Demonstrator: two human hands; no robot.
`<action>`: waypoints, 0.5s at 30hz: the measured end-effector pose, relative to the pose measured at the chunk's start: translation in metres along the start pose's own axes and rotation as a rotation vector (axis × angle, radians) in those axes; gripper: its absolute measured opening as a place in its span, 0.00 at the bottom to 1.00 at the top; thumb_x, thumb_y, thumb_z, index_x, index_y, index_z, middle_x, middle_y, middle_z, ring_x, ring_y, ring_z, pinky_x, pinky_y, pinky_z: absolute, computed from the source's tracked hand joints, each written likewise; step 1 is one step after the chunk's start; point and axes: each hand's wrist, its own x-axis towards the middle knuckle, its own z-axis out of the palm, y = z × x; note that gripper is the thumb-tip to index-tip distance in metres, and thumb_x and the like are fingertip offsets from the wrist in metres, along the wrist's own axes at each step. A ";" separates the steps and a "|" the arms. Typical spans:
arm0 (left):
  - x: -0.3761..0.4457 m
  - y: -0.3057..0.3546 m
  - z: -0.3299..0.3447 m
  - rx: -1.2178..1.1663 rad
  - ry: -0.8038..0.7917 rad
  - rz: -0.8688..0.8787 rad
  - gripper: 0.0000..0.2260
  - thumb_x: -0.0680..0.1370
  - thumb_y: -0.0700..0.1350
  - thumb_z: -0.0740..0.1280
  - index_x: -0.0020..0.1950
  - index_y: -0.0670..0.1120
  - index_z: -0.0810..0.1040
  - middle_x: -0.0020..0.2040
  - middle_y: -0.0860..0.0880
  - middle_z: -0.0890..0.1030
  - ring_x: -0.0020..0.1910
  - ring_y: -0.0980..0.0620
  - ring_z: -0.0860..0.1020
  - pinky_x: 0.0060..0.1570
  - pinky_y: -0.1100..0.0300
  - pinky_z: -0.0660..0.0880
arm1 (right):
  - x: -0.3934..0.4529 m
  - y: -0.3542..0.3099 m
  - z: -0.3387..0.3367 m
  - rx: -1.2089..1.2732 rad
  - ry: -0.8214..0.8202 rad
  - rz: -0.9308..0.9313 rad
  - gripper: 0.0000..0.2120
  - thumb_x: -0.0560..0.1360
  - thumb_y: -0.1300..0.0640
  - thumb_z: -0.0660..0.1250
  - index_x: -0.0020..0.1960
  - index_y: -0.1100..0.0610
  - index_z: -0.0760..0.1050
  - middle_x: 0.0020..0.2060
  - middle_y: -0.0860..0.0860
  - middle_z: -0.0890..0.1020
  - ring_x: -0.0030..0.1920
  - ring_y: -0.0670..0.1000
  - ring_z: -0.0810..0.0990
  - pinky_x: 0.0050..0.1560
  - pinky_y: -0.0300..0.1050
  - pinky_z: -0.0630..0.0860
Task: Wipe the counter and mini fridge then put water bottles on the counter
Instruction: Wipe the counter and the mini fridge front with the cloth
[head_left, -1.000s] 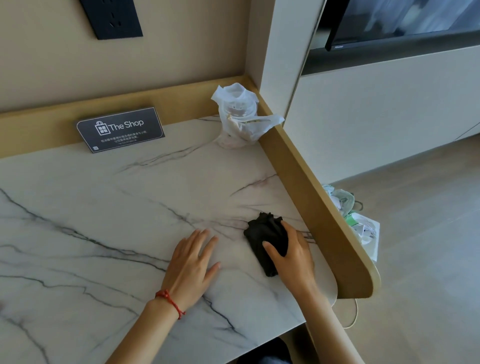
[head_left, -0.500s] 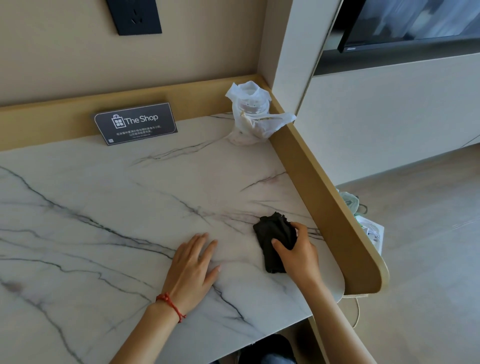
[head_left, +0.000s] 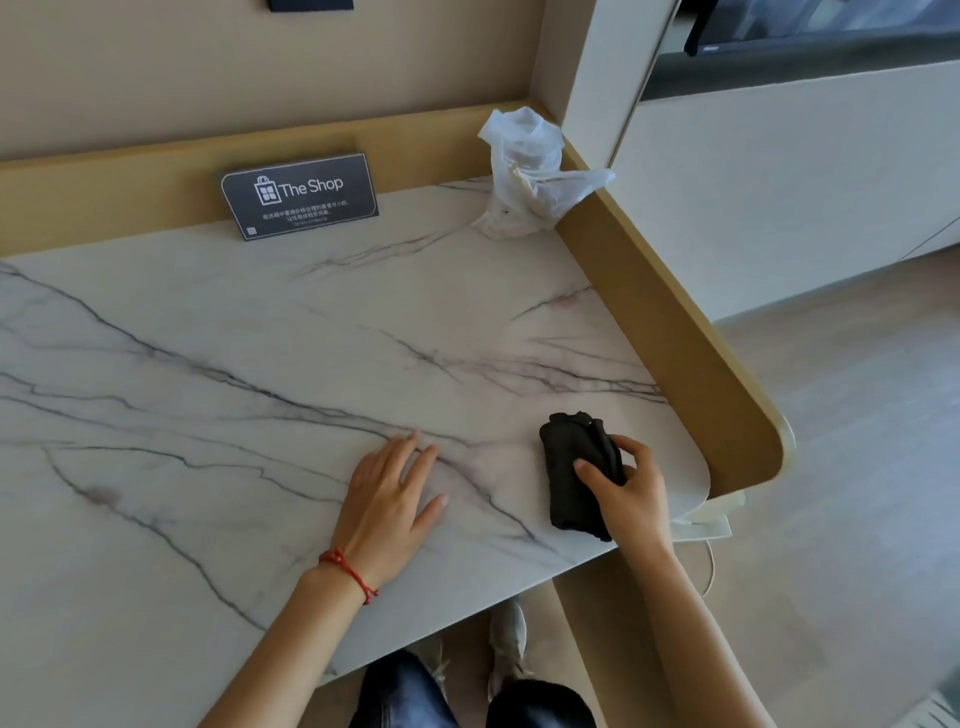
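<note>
Counter (head_left: 260, 395): white marble with dark veins, fills most of the view, edged at the back and right by a raised tan rim (head_left: 675, 332).
Right hand (head_left: 631, 493): curled around a folded black cloth (head_left: 574, 478), thumb and fingers pinching its right side, pressing it flat onto the counter near the front right corner.
Left hand (head_left: 387, 499): spread wide, palm down on the marble, holding nothing, near the cloth but apart from it; red cord at the wrist.
Sign (head_left: 298, 195): dark plaque reading "The Shop", leaning against the back rim.
Plastic bag (head_left: 530, 171): crumpled white, in the back right corner, touching the rim.
Water bottles: none in view.
Mini fridge: not in view.
Step in hand: most likely wiping the counter, first part of the task.
Next move: probably sweeping the cloth across the rest of the marble, working around or lifting the sign and bag; fridge and bottles not yet dealt with.
</note>
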 end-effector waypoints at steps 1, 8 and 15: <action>-0.003 0.000 0.000 0.004 0.004 0.005 0.25 0.74 0.53 0.55 0.59 0.36 0.77 0.58 0.35 0.77 0.57 0.36 0.77 0.53 0.41 0.75 | -0.007 0.002 0.000 0.023 0.001 -0.005 0.22 0.70 0.55 0.72 0.60 0.49 0.68 0.48 0.53 0.78 0.48 0.55 0.79 0.48 0.56 0.79; -0.036 0.008 0.007 0.076 0.023 -0.009 0.29 0.76 0.57 0.51 0.62 0.37 0.74 0.62 0.35 0.75 0.62 0.36 0.73 0.58 0.39 0.72 | -0.045 0.019 -0.013 0.163 -0.017 -0.104 0.21 0.70 0.58 0.72 0.60 0.49 0.70 0.48 0.50 0.77 0.45 0.43 0.78 0.30 0.30 0.75; -0.091 0.043 0.032 0.153 0.110 -0.100 0.26 0.74 0.53 0.54 0.60 0.36 0.76 0.59 0.35 0.77 0.59 0.35 0.75 0.55 0.38 0.73 | -0.073 0.051 -0.046 0.212 -0.126 -0.225 0.21 0.71 0.60 0.71 0.61 0.50 0.70 0.47 0.44 0.77 0.42 0.33 0.78 0.30 0.27 0.73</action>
